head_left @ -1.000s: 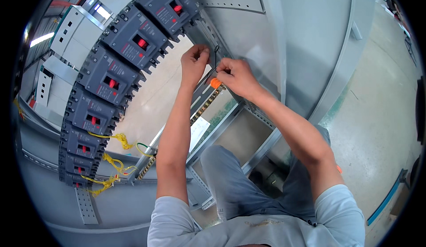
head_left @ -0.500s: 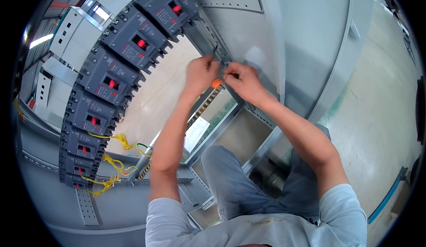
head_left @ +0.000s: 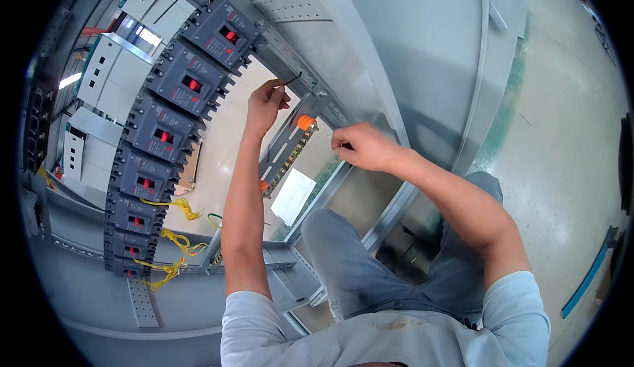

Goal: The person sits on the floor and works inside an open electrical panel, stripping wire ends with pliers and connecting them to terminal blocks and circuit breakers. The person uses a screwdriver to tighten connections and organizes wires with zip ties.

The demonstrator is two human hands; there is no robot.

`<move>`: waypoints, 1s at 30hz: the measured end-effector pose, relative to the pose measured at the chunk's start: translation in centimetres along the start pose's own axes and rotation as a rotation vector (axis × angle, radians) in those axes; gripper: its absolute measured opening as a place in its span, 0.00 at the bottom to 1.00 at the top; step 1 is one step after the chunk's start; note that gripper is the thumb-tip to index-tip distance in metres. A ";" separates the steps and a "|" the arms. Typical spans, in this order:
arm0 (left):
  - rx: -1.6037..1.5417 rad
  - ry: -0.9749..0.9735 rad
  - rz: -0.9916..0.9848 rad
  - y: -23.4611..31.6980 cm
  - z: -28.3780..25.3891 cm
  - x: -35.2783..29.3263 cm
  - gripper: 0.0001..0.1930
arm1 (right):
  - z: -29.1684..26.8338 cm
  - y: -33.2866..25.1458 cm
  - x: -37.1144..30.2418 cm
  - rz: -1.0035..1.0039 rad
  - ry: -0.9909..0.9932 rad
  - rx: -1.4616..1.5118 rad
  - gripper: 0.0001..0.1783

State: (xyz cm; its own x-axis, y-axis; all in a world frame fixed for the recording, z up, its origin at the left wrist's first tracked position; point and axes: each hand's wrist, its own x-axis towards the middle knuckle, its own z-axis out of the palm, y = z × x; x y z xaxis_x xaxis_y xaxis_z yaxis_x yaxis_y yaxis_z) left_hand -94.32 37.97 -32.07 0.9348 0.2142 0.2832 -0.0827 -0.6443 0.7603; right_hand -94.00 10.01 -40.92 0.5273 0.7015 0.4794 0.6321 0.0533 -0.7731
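My left hand (head_left: 266,108) is raised beside the cabinet frame, thumb and fingers pinched on a thin black rod (head_left: 294,78) with a bent tip. Below and right of it, my right hand (head_left: 367,147) hangs with curled fingers pressed together, and whatever they hold is hidden. Between the hands runs a brass terminal bar (head_left: 291,159) with a row of screws. An orange insulator (head_left: 306,123) supports its upper end, and another orange insulator (head_left: 264,187) its lower end. My right hand is apart from the bar.
Dark grey circuit breakers (head_left: 191,84) with red levers curve along the left. Yellow wire bundles (head_left: 175,240) hang from the lower ones. A white paper (head_left: 293,197) lies below the bar. Grey cabinet panels (head_left: 422,50) and perforated rails (head_left: 142,301) surround the work area.
My hands have parted from close together at the frame's upper corner. The left went left with the black rod; the right came down, uncovering the orange insulator and bar. The view has shifted.
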 end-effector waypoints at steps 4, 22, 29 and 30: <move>0.069 -0.114 -0.019 2.1 0.7 -0.3 0.11 | -1.7 -1.0 -1.0 -0.025 -0.036 -0.083 0.06; -0.225 0.081 -0.225 -0.1 1.5 2.7 0.09 | -11.7 -6.2 -7.6 -0.105 -0.080 0.060 0.07; 0.044 0.016 -0.111 -3.9 -3.2 -0.7 0.24 | -18.2 10.6 -32.9 0.659 0.585 0.078 0.14; 0.061 0.009 -0.082 -3.0 -3.5 -0.1 0.25 | -17.1 17.2 -39.2 0.850 0.603 -0.223 0.16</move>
State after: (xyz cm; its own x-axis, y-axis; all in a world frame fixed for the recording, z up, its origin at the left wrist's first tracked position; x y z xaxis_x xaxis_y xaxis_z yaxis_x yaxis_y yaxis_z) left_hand -95.31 42.40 -32.32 0.9345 0.2743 0.2268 0.0153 -0.6677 0.7443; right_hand -94.08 -28.74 -65.93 0.9997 -0.0236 -0.0085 -0.0185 -0.4625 -0.8864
